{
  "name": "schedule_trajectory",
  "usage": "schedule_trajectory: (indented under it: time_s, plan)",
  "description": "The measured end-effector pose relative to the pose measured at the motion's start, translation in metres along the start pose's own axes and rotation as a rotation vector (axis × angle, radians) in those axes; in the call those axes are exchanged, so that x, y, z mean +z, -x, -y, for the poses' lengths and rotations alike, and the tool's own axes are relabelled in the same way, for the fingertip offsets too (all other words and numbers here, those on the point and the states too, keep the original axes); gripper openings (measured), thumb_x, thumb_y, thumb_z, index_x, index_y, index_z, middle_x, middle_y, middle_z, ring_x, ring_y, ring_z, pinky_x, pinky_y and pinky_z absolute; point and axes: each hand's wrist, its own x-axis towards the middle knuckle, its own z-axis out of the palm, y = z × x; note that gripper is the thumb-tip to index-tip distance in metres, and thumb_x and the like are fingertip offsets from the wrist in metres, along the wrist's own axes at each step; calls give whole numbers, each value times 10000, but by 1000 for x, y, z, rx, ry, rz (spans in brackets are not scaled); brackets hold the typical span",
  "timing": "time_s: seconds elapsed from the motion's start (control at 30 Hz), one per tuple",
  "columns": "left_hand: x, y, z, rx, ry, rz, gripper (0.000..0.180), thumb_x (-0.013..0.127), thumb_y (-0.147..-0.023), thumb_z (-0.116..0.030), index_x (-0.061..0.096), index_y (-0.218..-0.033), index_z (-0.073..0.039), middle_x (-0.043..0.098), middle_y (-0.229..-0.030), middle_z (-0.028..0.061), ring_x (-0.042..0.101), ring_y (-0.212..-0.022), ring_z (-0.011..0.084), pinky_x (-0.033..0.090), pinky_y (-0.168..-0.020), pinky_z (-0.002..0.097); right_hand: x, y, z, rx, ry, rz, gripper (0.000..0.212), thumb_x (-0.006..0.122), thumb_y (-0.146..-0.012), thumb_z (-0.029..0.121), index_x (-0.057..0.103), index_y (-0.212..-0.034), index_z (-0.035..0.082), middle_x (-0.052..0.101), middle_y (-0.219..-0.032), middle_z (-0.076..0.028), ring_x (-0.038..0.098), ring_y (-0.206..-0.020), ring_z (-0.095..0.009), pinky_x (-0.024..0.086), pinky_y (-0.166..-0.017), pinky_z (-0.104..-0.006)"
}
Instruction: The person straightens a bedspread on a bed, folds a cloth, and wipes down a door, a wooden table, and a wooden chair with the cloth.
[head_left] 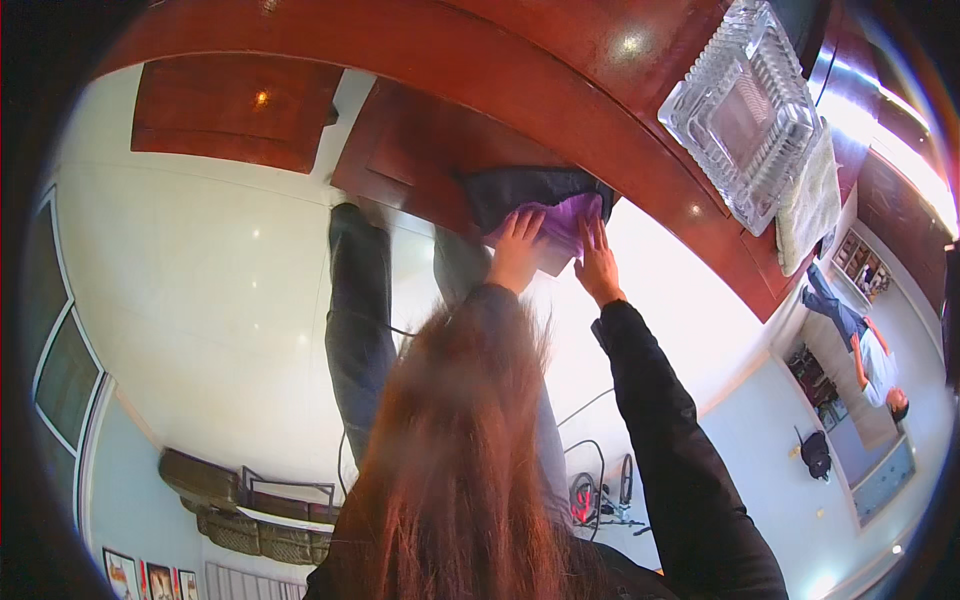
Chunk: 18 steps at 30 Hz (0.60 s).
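At top middle, your left hand [517, 250] and right hand [597, 264], fingers straight, touch purple cloth [566, 220] maybe half over black cloth [525, 187].

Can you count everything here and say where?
Crumpled cloth: 1, purple, upper centre
Fabric piece: 1, black, against cloth
Glossy wooden tabletop: 1, reddish, top
Ridged plastic tray: 1, clear, on tabletop
Folded towel: 1, white, by tray
Flat wooden panels: 2, reddish, upper left
Quilted sofa: 1 or more, brown, lower left
Glass window: 1, dark, left
Framed pictures: 3, dark, lower left
Backpack: 1, black, right
Other person: 1, white top, right
Hair: 1 mass, reddish, lower centre
Legs: 2, dark trousers, centre
Left grip, right grip: 2, bare, on cloth
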Motion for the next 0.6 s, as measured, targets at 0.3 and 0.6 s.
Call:
schedule_trajectory:
  time_s: [0.3, 0.6]
  plan:
    - [-31, 13, 33, -204, 63, -102, 418, 548, -895, -121, 627, -1299, -191, 353, -1566, 70, 396, -1371, 332, 331, -1139, 468, 14, -51, 46, -263, 341, -152, 654, 562, -905, 267, 372, -1492, 50, 219, -1579, -273, 232, -1452, -457, 237, -1190, -514]
    - [-114, 75, 158, -477, 18, -388, 401, 562, -858, -146, 635, -1247, -207, 414, -1521, 85, 435, -1335, 313, 376, -1075, 439, -25, -178, 234, -466, 145, -89, 717, 640, -902, 306, 328, -1508, 83, 178, -1585, -276, 126, -1472, -485, 223, -1183, -563]
